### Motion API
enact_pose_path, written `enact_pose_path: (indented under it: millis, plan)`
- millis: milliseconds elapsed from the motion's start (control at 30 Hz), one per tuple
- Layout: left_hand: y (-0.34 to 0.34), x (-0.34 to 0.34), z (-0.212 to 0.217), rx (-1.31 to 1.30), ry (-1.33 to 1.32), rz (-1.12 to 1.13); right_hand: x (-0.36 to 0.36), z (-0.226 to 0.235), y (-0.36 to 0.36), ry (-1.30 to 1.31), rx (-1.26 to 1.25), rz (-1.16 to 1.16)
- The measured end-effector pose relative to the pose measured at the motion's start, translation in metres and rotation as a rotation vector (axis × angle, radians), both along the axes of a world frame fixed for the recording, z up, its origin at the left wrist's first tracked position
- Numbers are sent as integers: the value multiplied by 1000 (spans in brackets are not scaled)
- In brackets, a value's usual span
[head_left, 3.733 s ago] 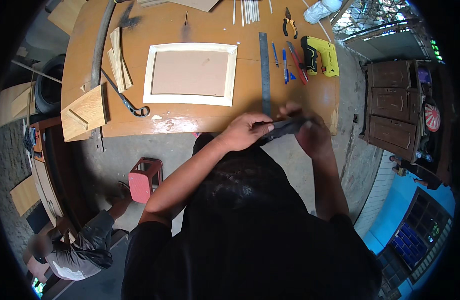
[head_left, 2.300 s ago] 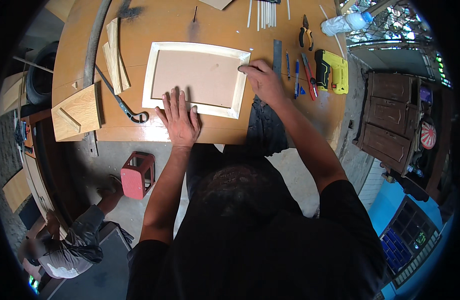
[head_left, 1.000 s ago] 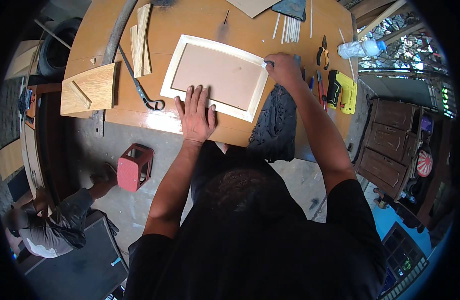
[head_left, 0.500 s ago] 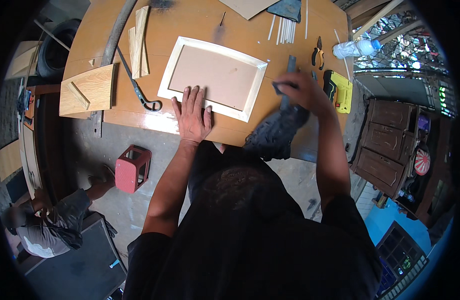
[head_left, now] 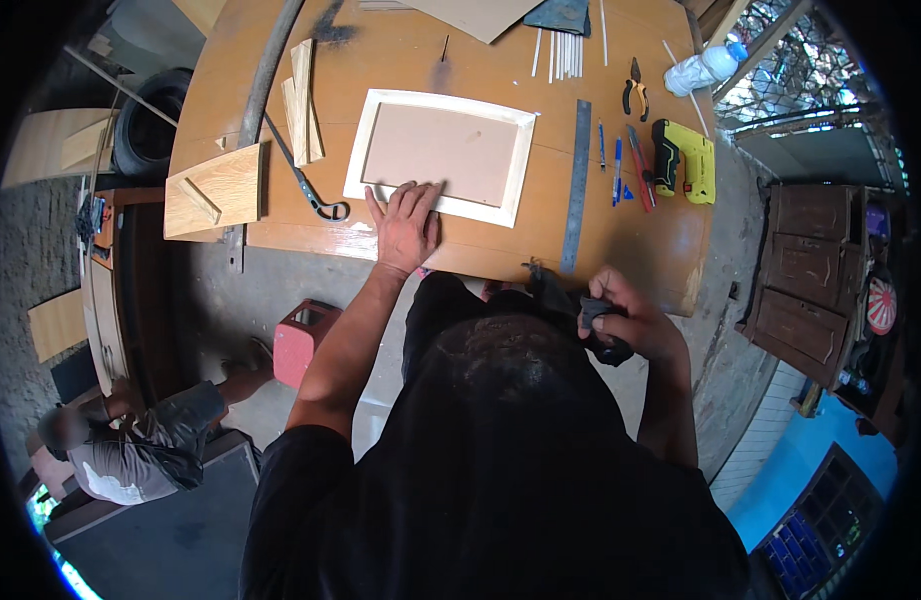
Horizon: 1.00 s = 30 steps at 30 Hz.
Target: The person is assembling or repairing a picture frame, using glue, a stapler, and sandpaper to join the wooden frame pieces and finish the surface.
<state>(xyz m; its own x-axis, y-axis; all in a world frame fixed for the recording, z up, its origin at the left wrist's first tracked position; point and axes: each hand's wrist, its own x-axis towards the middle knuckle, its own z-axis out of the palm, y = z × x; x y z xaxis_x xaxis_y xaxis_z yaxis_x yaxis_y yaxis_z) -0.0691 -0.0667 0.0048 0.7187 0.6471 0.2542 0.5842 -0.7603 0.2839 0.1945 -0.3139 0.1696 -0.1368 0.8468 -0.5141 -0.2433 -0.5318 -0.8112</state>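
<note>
Fingers of the left hand [head_left: 406, 228] are stretched and a little spread, near the middle of the picture; they lie across the lower side of the pale wooden frame [head_left: 524, 170] and do not grip around anything. This frame is lying flat on the brown table [head_left: 501, 255], in the upper middle of the picture, and inside it a pinkish-brown panel [head_left: 441, 150] is visible.

Right hand [head_left: 636, 318] is lower and to the right, just beyond the near edge of the table, well apart from the frame. Its fingers are curled, and between them and the thumb is pinched a dark cloth [head_left: 593, 312]. One part of the cloth reaches left toward the table edge; against the black clothes its outline is difficult to follow, so I cannot tell whether it touches the table.

To the right of the frame there is a metal ruler [head_left: 578, 170], then two blue pens, a red cutter [head_left: 641, 168] and a yellow and black staple gun [head_left: 687, 162]. Pliers [head_left: 636, 95] are placed above these. At the left of the frame lies a saw [head_left: 307, 190] with dark handle, near two crossed wooden strips [head_left: 302, 110].
</note>
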Motion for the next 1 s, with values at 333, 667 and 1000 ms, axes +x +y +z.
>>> enact_pose_path:
  millis: [333,667,1000]
  plan:
    - [-17,29,-3,83,3,134,-18,-16,-4,-254,207,36]
    - [-7,75,0,-7,-17,276,-28,-14,17,-202,162,-74]
    - [5,17,37,-301,-371,212,-46,-19,46,116,-80,-186]
